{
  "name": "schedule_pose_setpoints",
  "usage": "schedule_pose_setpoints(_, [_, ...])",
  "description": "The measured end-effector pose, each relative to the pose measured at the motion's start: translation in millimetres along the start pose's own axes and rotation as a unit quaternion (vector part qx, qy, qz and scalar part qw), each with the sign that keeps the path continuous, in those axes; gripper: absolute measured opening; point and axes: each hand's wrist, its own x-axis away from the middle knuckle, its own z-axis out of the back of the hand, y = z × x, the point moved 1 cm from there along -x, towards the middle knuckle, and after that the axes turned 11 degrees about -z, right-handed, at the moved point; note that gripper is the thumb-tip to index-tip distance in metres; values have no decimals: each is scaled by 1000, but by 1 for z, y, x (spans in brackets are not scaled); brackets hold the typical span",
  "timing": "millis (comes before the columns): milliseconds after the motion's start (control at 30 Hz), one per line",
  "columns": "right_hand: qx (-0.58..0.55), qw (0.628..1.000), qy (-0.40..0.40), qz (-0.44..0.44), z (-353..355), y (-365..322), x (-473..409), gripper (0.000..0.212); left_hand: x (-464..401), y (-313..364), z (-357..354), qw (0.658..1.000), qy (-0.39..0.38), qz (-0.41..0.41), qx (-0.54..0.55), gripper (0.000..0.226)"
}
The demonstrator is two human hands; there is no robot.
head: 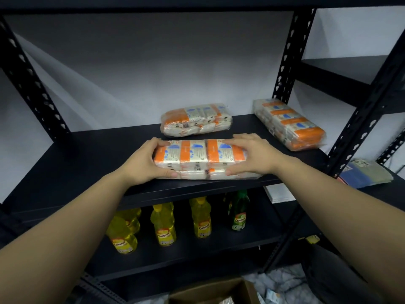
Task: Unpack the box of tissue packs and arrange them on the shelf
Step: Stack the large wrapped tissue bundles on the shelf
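A person's two hands hold one tissue pack (202, 157) that sits on the black shelf (92, 154), close to the front edge. This pack is the one to look from, so call it the front pack. It is wrapped in clear plastic and has orange and white packets inside, with little blue pictures on top. The left hand (145, 160) grips the left end of the front pack, with the fingers curled over the top and the thumb low on the near side. The right hand (249, 155) grips the right end the same way, fingers on top and thumb pressed on the near side. The two hands are apart, one at each end. Just behind the front pack lies a second tissue pack (196, 119), near the back wall, and the two do not touch. Far to the right of the front pack, by the black post (289, 53), lies a third tissue pack (289, 126), turned at a slant. Under the front pack, on the next shelf down, stand yellow bottles (164, 224) with red labels, and a green bottle (238, 211) stands to their right. Way down below the front pack, at the bottom of the view, is the open brown box (215, 291). To the right of the front pack, past the shelf frame, some folded blue and green cloth (368, 173) lies on another dark shelf.
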Motion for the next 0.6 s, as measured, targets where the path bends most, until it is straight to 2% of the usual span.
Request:
schedule_pose_setpoints(100, [-52,999,-2,-5,-5,23,11,103,2,-2,4,998,-15,11,60,87])
schedule_pose_setpoints(233, [-96,995,29,2,-6,26,16,89,2,-3,4,987,-15,15,157,79])
schedule_pose_setpoints(333, [-116,993,27,-15,-11,26,21,84,3,-7,5,990,-11,25,140,78])
schedule_pose_setpoints(400, [-163,985,27,-47,-15,25,26,77,7,-8,8,995,-13,33,95,75])
schedule_pose_setpoints(467, [-235,967,57,-81,-18,23,30,64,11,-6,10,995,-8,37,87,61])
schedule_pose_setpoints(533, [-265,950,106,-127,-21,21,33,58,15,-3,10,992,25,40,119,47])
schedule_pose_setpoints(600, [-292,929,133,-184,-22,21,36,63,18,-3,9,977,65,70,189,49])
